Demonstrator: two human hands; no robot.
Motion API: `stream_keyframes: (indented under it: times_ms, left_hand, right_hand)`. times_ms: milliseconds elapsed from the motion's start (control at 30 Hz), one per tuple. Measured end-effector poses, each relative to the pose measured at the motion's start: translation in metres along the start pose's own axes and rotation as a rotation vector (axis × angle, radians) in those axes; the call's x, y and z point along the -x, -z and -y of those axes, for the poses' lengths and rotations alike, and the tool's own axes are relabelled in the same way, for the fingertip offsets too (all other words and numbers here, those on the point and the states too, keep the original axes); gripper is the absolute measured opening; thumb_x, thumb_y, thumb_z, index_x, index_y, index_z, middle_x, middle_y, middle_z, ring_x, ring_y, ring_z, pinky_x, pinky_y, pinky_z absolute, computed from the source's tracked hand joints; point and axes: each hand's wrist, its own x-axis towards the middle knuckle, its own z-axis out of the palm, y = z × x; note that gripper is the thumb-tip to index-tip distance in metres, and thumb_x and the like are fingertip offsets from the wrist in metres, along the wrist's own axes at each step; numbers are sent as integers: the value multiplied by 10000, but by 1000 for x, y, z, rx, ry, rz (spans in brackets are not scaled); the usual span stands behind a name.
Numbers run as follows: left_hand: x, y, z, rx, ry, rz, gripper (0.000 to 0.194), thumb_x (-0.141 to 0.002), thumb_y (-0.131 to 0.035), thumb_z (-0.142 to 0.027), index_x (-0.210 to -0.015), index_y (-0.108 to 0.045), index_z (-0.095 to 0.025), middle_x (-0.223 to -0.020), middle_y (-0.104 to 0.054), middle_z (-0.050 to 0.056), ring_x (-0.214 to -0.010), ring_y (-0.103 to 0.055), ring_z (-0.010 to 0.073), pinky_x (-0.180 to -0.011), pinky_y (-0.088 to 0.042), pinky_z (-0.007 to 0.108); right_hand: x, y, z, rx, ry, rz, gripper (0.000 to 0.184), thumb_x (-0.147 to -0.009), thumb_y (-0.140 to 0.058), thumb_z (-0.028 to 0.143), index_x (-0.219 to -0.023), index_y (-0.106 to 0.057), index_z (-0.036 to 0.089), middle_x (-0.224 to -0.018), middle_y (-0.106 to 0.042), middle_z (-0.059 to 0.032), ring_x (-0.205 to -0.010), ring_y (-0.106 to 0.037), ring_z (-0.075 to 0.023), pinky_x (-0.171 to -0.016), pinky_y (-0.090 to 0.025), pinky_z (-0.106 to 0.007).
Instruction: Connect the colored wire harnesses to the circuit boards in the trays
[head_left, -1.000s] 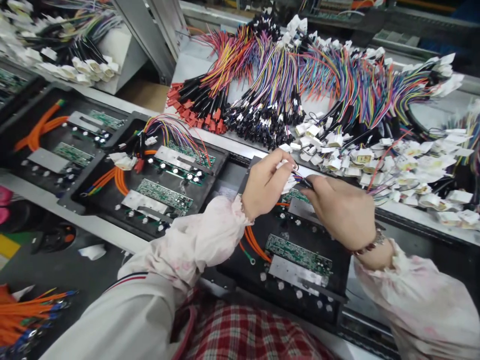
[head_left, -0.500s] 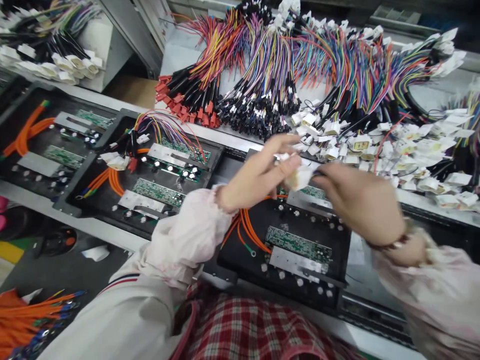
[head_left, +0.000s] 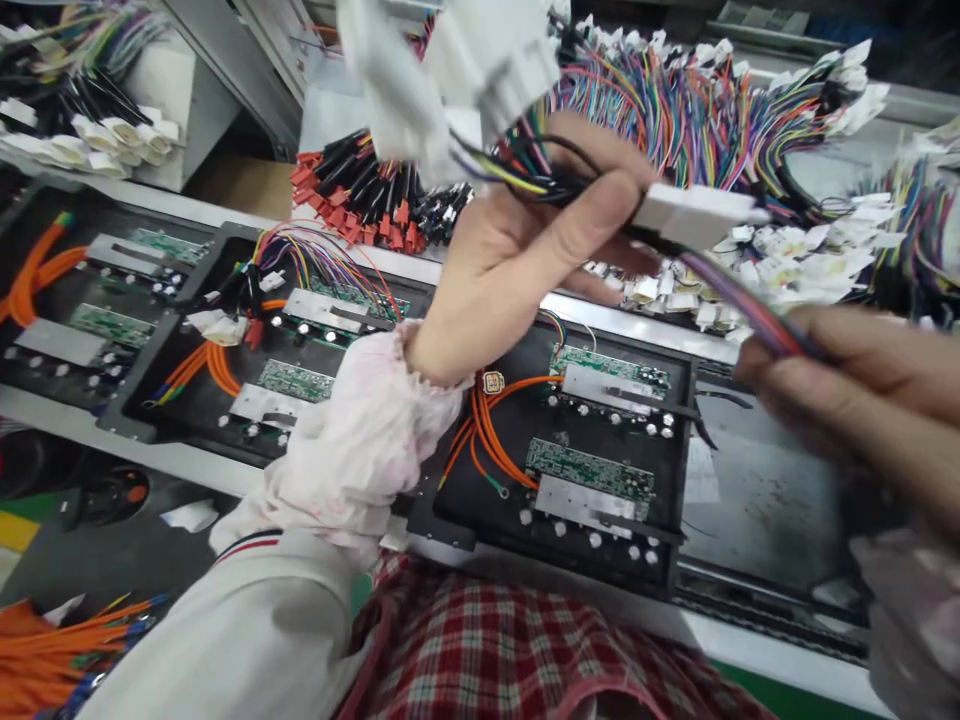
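Note:
A wire harness (head_left: 720, 285) with white connectors stretches between my hands, raised over the black tray (head_left: 480, 500). My left hand (head_left: 525, 235) is closed round its black-sleeved section, thumb on top. White connectors (head_left: 450, 85), close to the camera and blurred, stick up on its left; another white connector (head_left: 697, 212) lies just right of the thumb. My right hand (head_left: 862, 390), smeared by motion, grips the coloured wires farther right. In the tray below are green circuit boards (head_left: 592, 465) with metal plates, orange cables (head_left: 487, 440) and a small connector (head_left: 493, 382).
Bundles of coloured wire harnesses (head_left: 682, 110) lie along the back shelf, red connectors (head_left: 352, 205) at their left. Two more black trays with boards stand left, the nearer one holding a multicoloured harness (head_left: 300, 250). Orange cables (head_left: 60, 650) lie at lower left.
My hands have lifted a harness up toward the camera. The right hand has moved right along its wires, and the left has risen. The tray's upper board is now uncovered.

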Motion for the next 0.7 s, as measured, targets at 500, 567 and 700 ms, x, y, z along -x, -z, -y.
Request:
stream_keyframes:
  times_ms: [500, 567, 700]
  left_hand:
    - [48, -3, 110, 215, 464, -228, 476, -883, -747, -368, -1057, -320, -253, -738, -695, -37, -695, -767, 196, -634, -648, 306]
    - [48, -3, 110, 216, 438, -252, 522, -845, -788, -327, -1051, -313, -254, -749, -679, -47, -703, -760, 189, -647, -652, 310]
    - [49, -4, 112, 186, 431, -269, 552, -783, -836, -240, -1011, -333, -257, -842, -655, -36, -749, -735, 168, -654, -651, 304]
  right_hand:
    - [42, -99, -50, -455, -300, 360, 334, -995, -482, 522, -1169, -552, 247, -750, -634, 10, -644, -621, -151, -590, -540, -279]
    - [36, -82, -52, -194, -179, 380, 325, -981, -503, 524, -1127, -602, 251, -847, -697, -22, -734, -669, -186, -647, -545, -310]
    - [-6, -74, -57, 91, 26, 60, 317, -952, -544, 486, -1083, -685, 233, -1033, -739, -80, -910, -692, -244, -772, -533, -366]
